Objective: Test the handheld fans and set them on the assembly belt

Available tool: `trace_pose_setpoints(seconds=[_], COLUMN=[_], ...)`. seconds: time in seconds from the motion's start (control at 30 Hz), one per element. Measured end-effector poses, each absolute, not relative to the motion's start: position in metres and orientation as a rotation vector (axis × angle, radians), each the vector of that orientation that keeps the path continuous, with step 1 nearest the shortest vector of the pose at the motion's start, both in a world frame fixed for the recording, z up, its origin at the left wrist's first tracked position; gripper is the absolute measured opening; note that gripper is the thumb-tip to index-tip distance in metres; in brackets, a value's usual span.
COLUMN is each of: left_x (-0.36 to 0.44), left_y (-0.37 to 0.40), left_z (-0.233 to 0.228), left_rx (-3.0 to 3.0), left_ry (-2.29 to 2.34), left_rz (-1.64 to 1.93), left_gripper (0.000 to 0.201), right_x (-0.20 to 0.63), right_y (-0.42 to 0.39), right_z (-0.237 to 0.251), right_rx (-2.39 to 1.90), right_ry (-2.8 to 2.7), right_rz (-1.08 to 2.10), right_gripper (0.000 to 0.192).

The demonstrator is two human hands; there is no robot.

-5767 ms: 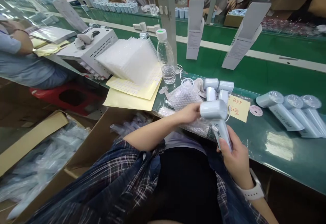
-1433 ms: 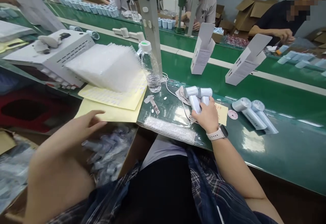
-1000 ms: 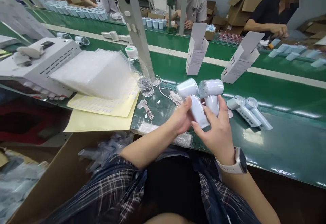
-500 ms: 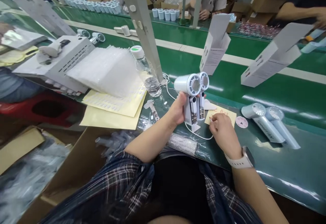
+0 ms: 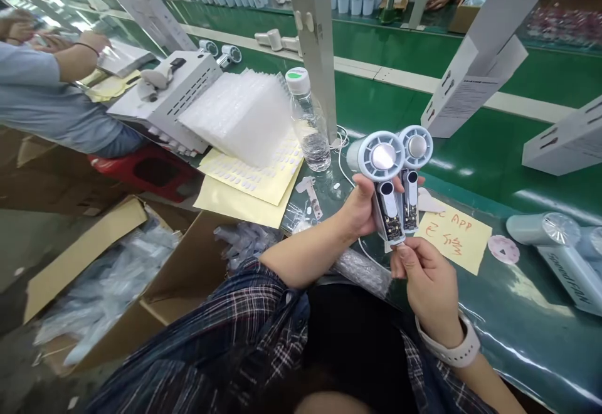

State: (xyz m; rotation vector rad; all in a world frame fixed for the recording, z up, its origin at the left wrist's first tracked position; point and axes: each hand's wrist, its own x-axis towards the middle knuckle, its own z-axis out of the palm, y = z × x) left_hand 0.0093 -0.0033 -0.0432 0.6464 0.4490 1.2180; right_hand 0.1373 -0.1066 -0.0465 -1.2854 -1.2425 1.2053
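A cardboard box (image 5: 188,263) beside the green workbench (image 5: 517,313) holds clear plastic-wrapped parts, and a water bottle (image 5: 308,119) with a little water stands past a stack of bubble-wrap bags (image 5: 244,113). Above the bench edge, the left hand (image 5: 360,204) clamps two handheld fans (image 5: 392,175) upright, side by side. The right hand (image 5: 423,276) pinches a small piece at their bases.

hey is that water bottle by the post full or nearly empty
Nearly empty. The capped water bottle stands upright, with water only in its bottom part; the clear plastic above shows none.
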Motion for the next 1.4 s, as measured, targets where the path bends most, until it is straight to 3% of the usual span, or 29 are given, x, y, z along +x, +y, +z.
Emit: trace_pose_setpoints(seconds=[0.2, 0.37, 0.63, 0.9, 1.17, 1.4], left_x=[0.017, 0.013, 0.011, 0.006, 0.005, 0.004], left_y=[-0.008, -0.008, -0.012, -0.011, -0.015, -0.016], left_z=[-0.042, -0.042, -0.038, -0.031, -0.036, -0.029], left_rx=[0.681, 0.686, 0.564, 0.451, 0.626, 0.554], left_ry=[0.476, 0.464, 0.337, 0.281, 0.362, 0.399], left_rz=[1.318, 1.314, 1.290, 1.266, 1.243, 1.251], left_gripper=[0.090, 0.091, 0.088, 0.086, 0.095, 0.094], right_x=[0.125, 0.127, 0.142, 0.142, 0.143, 0.158], right_y=[-0.117, -0.116, -0.114, -0.116, -0.115, -0.114], right_z=[-0.049, -0.049, -0.040, -0.044, -0.038, -0.037], right_rx=[-1.114, -1.143, -1.356, -1.244, -1.234, -1.347], right_ry=[-1.010, -1.054, -1.563, -1.529, -1.138, -1.416], right_rz=[1.341, 1.330, 0.982, 0.929, 1.015, 0.982], right_gripper=[0.036, 0.039, 0.037, 0.024, 0.031, 0.030])
